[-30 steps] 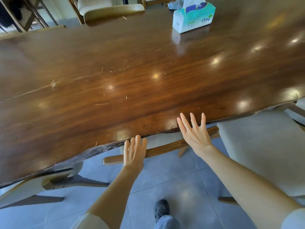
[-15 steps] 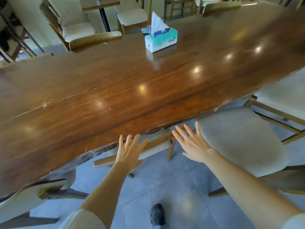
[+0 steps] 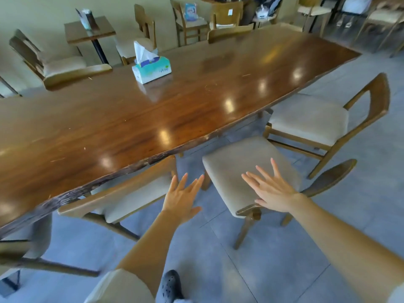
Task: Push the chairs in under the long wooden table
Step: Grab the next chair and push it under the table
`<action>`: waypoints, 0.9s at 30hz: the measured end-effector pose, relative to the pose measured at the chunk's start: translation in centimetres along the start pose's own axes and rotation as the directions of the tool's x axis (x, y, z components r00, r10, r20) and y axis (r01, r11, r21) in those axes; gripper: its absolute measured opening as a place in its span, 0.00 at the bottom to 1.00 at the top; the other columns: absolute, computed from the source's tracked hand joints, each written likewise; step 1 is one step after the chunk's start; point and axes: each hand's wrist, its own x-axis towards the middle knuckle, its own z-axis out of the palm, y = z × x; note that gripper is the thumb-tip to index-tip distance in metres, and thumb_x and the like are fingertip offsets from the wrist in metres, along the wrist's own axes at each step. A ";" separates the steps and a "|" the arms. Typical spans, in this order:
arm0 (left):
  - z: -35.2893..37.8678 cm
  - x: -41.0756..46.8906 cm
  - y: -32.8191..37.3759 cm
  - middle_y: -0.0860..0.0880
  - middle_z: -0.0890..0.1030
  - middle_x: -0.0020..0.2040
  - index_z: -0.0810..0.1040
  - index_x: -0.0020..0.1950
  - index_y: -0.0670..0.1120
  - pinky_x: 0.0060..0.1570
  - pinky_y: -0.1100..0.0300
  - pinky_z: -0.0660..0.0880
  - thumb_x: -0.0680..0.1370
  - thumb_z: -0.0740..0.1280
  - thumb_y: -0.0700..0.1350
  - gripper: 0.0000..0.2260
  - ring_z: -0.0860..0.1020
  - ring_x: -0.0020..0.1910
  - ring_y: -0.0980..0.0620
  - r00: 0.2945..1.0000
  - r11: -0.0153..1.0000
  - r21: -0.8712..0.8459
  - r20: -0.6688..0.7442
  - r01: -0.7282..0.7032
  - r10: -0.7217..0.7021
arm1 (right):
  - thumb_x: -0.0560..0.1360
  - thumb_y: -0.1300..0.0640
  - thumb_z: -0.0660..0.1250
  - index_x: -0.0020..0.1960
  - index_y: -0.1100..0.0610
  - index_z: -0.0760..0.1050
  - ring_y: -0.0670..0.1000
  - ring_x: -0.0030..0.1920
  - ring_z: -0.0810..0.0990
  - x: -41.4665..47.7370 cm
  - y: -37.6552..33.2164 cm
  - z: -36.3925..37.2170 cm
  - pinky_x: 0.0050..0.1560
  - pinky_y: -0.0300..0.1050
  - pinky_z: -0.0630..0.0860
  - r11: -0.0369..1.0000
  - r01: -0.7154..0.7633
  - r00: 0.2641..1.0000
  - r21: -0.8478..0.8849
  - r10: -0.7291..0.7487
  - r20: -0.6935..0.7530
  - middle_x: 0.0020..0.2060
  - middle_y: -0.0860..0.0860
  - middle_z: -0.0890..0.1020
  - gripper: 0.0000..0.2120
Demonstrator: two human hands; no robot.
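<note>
The long wooden table (image 3: pixel 153 119) runs from lower left to upper right. One chair (image 3: pixel 122 193) with a curved wooden back sits tucked under its near edge. To the right, a second chair (image 3: pixel 236 169) with a beige seat stands out on the floor, turned at an angle. A third chair (image 3: pixel 310 119) stands pulled out further right. My left hand (image 3: pixel 182 197) hovers open in the gap between the first two chairs, holding nothing. My right hand (image 3: pixel 271 189) is open, fingers spread, over the second chair's seat; contact cannot be told.
A tissue box (image 3: pixel 152 67) stands on the table. Two chair backs (image 3: pixel 76 73) show along the far side. Small tables and more chairs (image 3: pixel 188 20) line the back wall. Grey tiled floor (image 3: pixel 273 259) lies around me, with my dark shoe (image 3: pixel 170 285) below.
Both hands came off the first chair's backrest and drew back to the right. My view swung right and up, bringing the second and third chairs into sight.
</note>
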 end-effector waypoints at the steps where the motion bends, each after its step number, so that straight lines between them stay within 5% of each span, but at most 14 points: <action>1: -0.3 0.4 2.0 0.51 0.56 0.78 0.34 0.76 0.49 0.72 0.43 0.38 0.78 0.58 0.61 0.39 0.43 0.77 0.44 1.000 1.000 0.000 0.004 -0.016 0.016 | 0.79 0.39 0.57 0.78 0.57 0.40 0.63 0.76 0.51 -1.5 1.1 0.8 0.66 0.76 0.38 1.000 -0.011 1.000 -0.008 0.011 0.015 0.78 0.55 0.53 0.39; 11: -2.0 8.6 17.5 0.50 0.53 0.78 0.40 0.77 0.49 0.72 0.42 0.40 0.78 0.58 0.62 0.38 0.44 0.77 0.42 0.985 0.988 -0.084 0.103 -0.127 0.135 | 0.74 0.37 0.64 0.78 0.57 0.40 0.64 0.76 0.50 -7.5 9.6 8.2 0.66 0.76 0.39 0.998 -0.065 0.978 0.006 0.062 0.197 0.78 0.54 0.51 0.47; 16: -2.3 12.6 21.1 0.50 0.55 0.78 0.42 0.77 0.49 0.72 0.42 0.41 0.77 0.59 0.63 0.38 0.47 0.76 0.42 0.974 0.987 -0.091 0.171 -0.132 0.146 | 0.75 0.40 0.64 0.77 0.57 0.46 0.64 0.76 0.52 -8.7 14.4 10.8 0.66 0.75 0.39 0.994 -0.107 0.949 -0.010 0.105 0.296 0.77 0.55 0.55 0.41; 21: -0.5 13.8 23.4 0.46 0.67 0.72 0.41 0.77 0.51 0.67 0.40 0.61 0.76 0.62 0.63 0.40 0.65 0.69 0.40 0.933 0.981 -0.185 0.358 0.050 0.020 | 0.79 0.48 0.61 0.76 0.56 0.51 0.60 0.75 0.56 -9.1 17.9 13.3 0.68 0.73 0.41 0.994 -0.106 0.922 -0.021 0.106 0.373 0.74 0.53 0.62 0.32; 24: 0.5 14.2 25.3 0.43 0.76 0.60 0.56 0.75 0.51 0.56 0.48 0.71 0.77 0.63 0.58 0.30 0.75 0.58 0.41 0.882 0.974 -0.145 0.463 0.175 -0.090 | 0.79 0.53 0.62 0.74 0.55 0.58 0.56 0.72 0.63 -8.4 19.9 14.8 0.72 0.67 0.46 0.997 -0.077 0.938 0.004 0.071 0.341 0.69 0.52 0.69 0.27; 27: 1.0 14.5 27.0 0.46 0.79 0.56 0.73 0.63 0.47 0.51 0.55 0.72 0.80 0.62 0.49 0.13 0.77 0.55 0.45 0.894 0.965 -0.013 0.378 0.263 -0.239 | 0.78 0.57 0.62 0.66 0.51 0.69 0.52 0.64 0.73 -7.8 22.1 16.0 0.70 0.57 0.59 0.994 -0.106 0.959 -0.005 0.104 0.263 0.59 0.48 0.78 0.16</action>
